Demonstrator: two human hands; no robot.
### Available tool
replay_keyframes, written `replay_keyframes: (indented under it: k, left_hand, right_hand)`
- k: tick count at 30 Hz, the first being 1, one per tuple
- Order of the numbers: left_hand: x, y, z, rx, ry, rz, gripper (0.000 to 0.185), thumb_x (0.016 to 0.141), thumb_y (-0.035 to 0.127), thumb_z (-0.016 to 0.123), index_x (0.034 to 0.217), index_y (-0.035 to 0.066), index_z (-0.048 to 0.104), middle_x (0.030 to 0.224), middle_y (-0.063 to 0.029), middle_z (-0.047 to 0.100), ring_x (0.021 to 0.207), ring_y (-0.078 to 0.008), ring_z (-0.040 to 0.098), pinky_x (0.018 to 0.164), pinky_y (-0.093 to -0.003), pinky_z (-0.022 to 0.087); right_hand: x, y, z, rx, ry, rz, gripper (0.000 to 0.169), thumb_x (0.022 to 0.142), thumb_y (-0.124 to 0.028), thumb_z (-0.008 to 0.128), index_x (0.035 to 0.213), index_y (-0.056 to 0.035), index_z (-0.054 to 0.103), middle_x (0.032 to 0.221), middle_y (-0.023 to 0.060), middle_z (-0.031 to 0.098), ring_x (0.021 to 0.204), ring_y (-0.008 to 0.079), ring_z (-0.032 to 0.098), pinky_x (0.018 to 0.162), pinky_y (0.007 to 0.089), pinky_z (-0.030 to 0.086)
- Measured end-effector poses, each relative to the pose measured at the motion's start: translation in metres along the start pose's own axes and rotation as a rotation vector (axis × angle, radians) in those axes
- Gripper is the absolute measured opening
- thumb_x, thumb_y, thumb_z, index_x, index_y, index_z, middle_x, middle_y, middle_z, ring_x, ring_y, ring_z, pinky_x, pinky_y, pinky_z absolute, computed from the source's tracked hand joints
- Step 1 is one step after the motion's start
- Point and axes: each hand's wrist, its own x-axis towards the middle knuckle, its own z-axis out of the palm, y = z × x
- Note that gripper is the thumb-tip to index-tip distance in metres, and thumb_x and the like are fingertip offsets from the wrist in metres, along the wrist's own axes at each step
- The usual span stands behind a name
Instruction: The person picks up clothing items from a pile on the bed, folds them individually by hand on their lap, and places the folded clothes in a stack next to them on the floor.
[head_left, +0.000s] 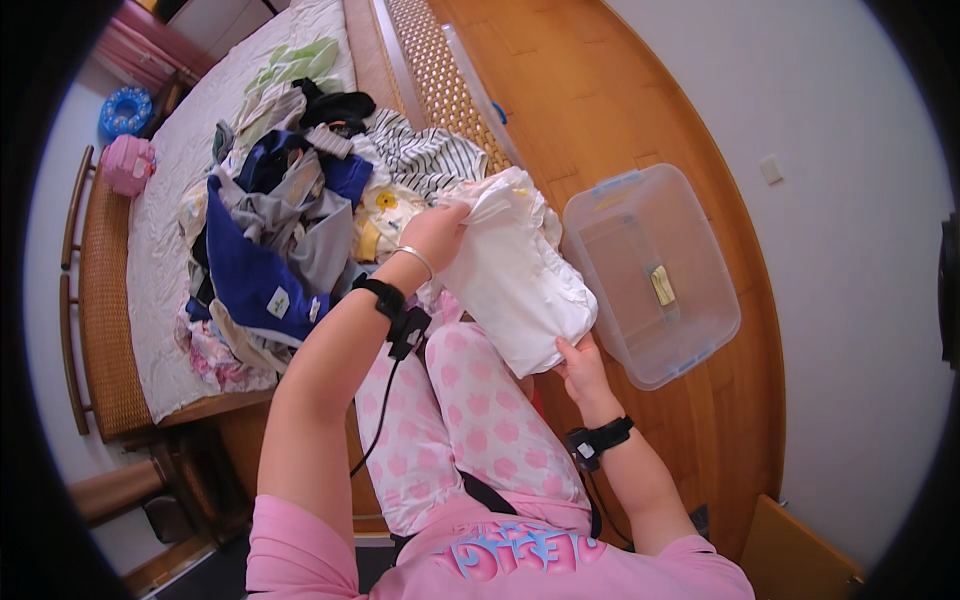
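Note:
A white folded cloth garment (517, 285) is stretched between my two hands, just above my knees. My left hand (441, 231) grips its far upper corner. At its near lower corner, my right hand (583, 369) pinches the edge between thumb and fingers. Behind the garment lies a black-and-white striped garment (427, 154), partly covered at its lower edge. To the left a big heap of mixed clothes holds a dark blue garment (255, 255) and a grey one (322, 232). A pale garment with a yellow bear print (386, 201) lies close to my left hand.
On the wooden floor (540, 90) to the right stands a clear plastic storage box (709, 300) with a small yellowish folded item (663, 286) inside. A clear lid (480, 90) leans along the woven bed side. A pink bag (129, 165) and a blue swim ring (125, 112) are at far left.

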Motion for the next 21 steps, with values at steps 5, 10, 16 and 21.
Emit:
replay_keyframes:
  k: [5, 10, 16, 21]
  left_hand:
    - [0.033, 0.013, 0.019, 0.241, 0.030, -0.102, 0.048, 0.088, 0.027, 0.061, 0.134, 0.023, 0.049, 0.130, -0.0128, 0.052, 0.123, -0.0334, 0.048, 0.098, -0.0500, 0.040]
    - [-0.003, 0.038, 0.087, 0.266, -0.390, -0.032, 0.073, 0.090, 0.051, 0.054, 0.153, 0.028, 0.024, 0.161, -0.0138, 0.013, 0.148, -0.0356, 0.013, 0.115, -0.0540, 0.019]
    - [-0.017, 0.011, 0.104, 0.289, -0.457, -0.196, 0.081, 0.089, 0.059, 0.049, 0.154, 0.021, 0.021, 0.162, -0.0130, 0.008, 0.149, -0.0334, 0.006, 0.117, -0.0522, 0.011]
    - [-0.016, -0.017, 0.082, 0.286, -0.277, -0.394, 0.080, 0.087, 0.052, 0.056, 0.153, 0.020, 0.025, 0.160, -0.0162, 0.014, 0.148, -0.0350, 0.013, 0.117, -0.0519, 0.013]
  right_hand:
    - [0.061, 0.022, -0.001, 0.109, 0.002, 0.109, 0.048, 0.095, -0.005, 0.051, 0.141, -0.0070, 0.037, 0.133, 0.0129, 0.052, 0.116, 0.0269, 0.058, 0.089, 0.0425, 0.054]
    - [0.095, 0.047, -0.018, 0.066, 0.012, 0.240, 0.044, 0.094, -0.010, 0.055, 0.135, -0.0048, 0.044, 0.127, 0.0127, 0.057, 0.110, 0.0289, 0.061, 0.086, 0.0449, 0.054]
    - [0.074, 0.044, -0.016, -0.170, 0.009, 0.350, 0.040, 0.093, -0.018, 0.061, 0.129, -0.0027, 0.050, 0.118, 0.0141, 0.062, 0.102, 0.0271, 0.064, 0.087, 0.0415, 0.054]
    - [0.088, 0.072, -0.047, -0.816, 0.186, 0.000, 0.033, 0.085, -0.019, 0.070, 0.108, -0.0011, 0.055, 0.090, 0.0086, 0.062, 0.075, 0.0193, 0.060, 0.070, 0.0339, 0.049]
